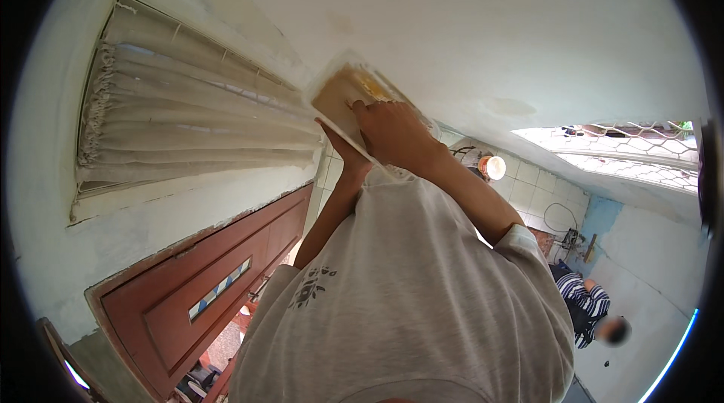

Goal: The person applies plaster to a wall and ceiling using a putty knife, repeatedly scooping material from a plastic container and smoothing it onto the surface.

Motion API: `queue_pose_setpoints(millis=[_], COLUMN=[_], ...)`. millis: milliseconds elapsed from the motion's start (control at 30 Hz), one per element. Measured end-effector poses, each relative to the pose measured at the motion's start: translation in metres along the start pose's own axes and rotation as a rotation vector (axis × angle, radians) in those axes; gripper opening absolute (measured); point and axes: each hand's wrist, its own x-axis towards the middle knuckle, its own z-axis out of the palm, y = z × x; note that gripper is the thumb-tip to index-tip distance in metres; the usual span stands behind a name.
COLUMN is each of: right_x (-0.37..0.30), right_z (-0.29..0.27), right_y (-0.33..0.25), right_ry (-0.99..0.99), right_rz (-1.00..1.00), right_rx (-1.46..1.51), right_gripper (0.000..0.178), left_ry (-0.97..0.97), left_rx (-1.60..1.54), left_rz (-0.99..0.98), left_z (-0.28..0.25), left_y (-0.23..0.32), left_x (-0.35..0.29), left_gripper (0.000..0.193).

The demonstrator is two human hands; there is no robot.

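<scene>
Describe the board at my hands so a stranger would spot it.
Find the big curtain on the left and follow it rightward to its end. Just beyond, the right hand is over the board and the left hand at its lower edge. Unlike the pale wall around it, its face is tan with a yellowish patch.

Head view: one wide fisheye, left of a side-by-side pair, head-worn, upright, facing down over the shirt (422, 275) toward the left grip (345, 153) and right grip (400, 134). Range: near to both grips, just above frame centre; white tiling (532, 186) lies farther off, beyond the right grip.
</scene>
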Motion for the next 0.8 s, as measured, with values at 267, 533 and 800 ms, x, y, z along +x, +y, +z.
queue_pose_setpoints(millis=[267,533,800], right_x=[-0.002,0.002,-0.002], right_z=[0.0,0.01,0.013], right_y=[-0.003,-0.001,-0.013], right_ry=[-0.031,-0.096,-0.097], right_rz=[-0.031,0.002,-0.046], right_rx=[0.018,-0.009,-0.037], right_gripper=[0.017,0.025,0.025], left_ry=[-0.016,0.073,-0.02], left_rx=[-0.311,-0.224,-0.141], left_rz=[-0.114,-0.179,-0.073], left_z=[-0.039,-0.002,-0.054], left_y=[-0.011,0.017,-0.011], left_x=[-0.001,0.0,-0.002], left_gripper=[0.073,0.073,0.066])
